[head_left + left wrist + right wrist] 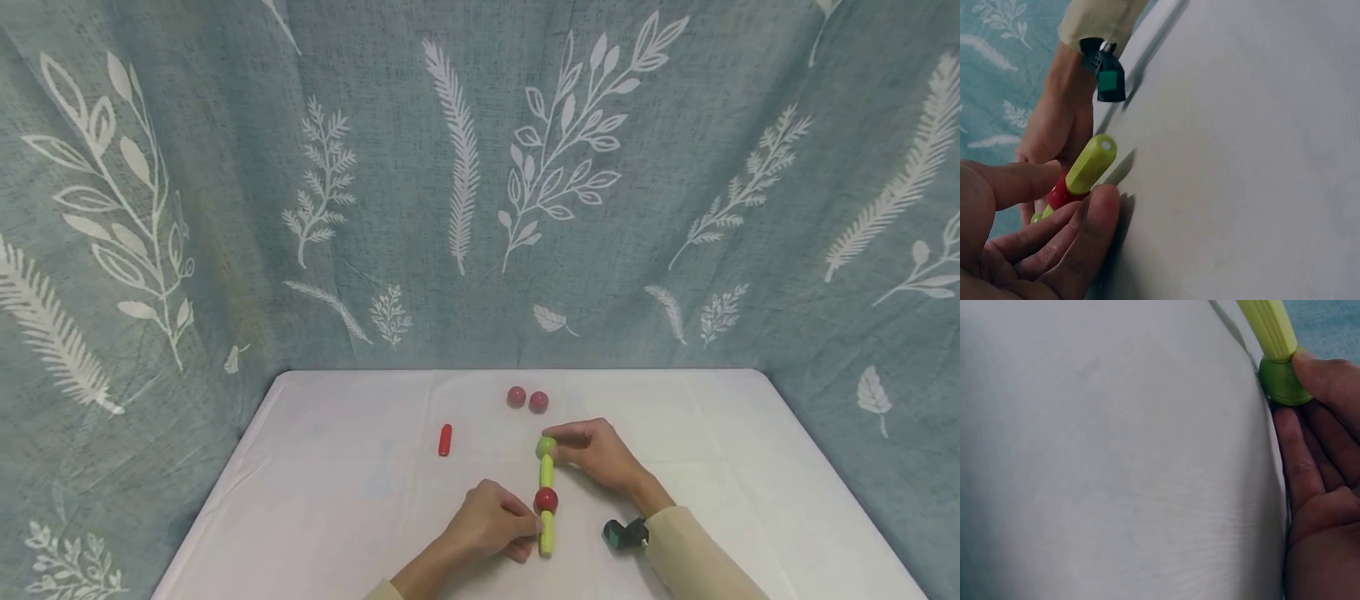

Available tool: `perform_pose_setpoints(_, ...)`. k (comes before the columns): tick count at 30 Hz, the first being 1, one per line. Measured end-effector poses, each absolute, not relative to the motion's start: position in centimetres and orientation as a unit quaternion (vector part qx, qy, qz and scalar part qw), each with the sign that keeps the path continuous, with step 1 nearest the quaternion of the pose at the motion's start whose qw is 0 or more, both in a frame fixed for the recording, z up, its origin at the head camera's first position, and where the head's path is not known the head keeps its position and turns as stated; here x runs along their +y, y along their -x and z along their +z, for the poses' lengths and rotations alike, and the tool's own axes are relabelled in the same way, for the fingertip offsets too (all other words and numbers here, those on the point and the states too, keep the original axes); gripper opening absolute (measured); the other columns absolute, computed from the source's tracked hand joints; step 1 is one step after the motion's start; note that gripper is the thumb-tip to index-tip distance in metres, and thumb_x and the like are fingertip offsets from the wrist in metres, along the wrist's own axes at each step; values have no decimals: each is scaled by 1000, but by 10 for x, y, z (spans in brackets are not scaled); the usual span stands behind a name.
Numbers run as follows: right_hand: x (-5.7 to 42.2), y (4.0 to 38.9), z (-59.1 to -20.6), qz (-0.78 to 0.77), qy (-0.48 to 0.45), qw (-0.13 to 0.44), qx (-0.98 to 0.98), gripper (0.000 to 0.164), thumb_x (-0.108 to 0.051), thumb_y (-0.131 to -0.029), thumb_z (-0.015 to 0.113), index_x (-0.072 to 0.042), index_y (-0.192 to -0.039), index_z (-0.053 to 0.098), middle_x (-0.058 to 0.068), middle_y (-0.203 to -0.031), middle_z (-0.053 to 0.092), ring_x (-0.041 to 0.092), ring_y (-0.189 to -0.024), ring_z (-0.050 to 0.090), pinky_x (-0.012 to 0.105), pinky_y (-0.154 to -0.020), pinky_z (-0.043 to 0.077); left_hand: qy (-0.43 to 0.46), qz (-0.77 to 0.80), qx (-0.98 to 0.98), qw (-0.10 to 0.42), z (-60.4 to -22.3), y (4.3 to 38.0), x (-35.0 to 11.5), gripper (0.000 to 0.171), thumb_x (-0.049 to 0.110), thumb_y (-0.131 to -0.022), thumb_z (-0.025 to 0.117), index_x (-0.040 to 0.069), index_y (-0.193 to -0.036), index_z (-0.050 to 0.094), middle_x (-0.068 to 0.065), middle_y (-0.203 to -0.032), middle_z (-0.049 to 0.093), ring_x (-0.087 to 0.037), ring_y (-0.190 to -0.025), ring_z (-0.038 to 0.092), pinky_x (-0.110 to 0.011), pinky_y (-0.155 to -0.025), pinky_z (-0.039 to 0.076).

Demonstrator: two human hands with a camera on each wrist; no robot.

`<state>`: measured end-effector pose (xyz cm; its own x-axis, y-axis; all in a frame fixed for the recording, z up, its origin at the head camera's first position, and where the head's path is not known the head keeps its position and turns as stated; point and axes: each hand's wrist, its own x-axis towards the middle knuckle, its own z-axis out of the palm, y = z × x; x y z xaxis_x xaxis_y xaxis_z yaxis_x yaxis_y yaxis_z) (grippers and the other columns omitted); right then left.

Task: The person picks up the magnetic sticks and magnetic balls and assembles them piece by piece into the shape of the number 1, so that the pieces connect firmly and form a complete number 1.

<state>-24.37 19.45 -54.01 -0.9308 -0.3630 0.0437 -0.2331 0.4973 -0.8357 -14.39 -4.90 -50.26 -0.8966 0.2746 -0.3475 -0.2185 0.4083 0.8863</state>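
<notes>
Head view: two hands held a straight ball-and-stick chain at either end, right of the worktop's (337,508) middle.
From far to near ran green ball (547,446), far yellow stick (546,472), red ball (546,500) and near yellow stick (547,540). The right hand (602,457), reaching in from the near right, pinched the green ball between thumb and fingers, nearly closed; the left hand (489,523), palm turned rightward, held the near stick between thumb and fingertips, probably so both ends stayed aligned. Apart lay a red stick (446,440), left, and a loose red ball pair (517,397), far.
</notes>
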Motion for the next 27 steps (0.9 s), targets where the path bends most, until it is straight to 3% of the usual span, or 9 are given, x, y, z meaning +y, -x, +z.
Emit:
perform_pose_setpoints(19, 205, 250, -539, -465, 167, 56, 868, 31, -16, -99, 81, -18, -130, 81, 2, -132, 80, 28, -130, 73, 44, -110, 59, -29, 547, 808, 218, -500, 157, -70, 6, 12, -96, 82, 6, -96, 83, -6, -77, 77, -17, -65, 74, -31, -70, 66)
perform_pose_setpoints(27, 204, 250, -542, -475, 167, 57, 862, 30, -15, -99, 81, -17, -129, 81, 3, -132, 80, 29, -130, 73, 43, -110, 59, -34, 552, 820, 148, -498, 185, -91, 19, 15, -97, 82, 2, -111, 80, -8, -92, 82, -18, -81, 78, -35, -78, 67)
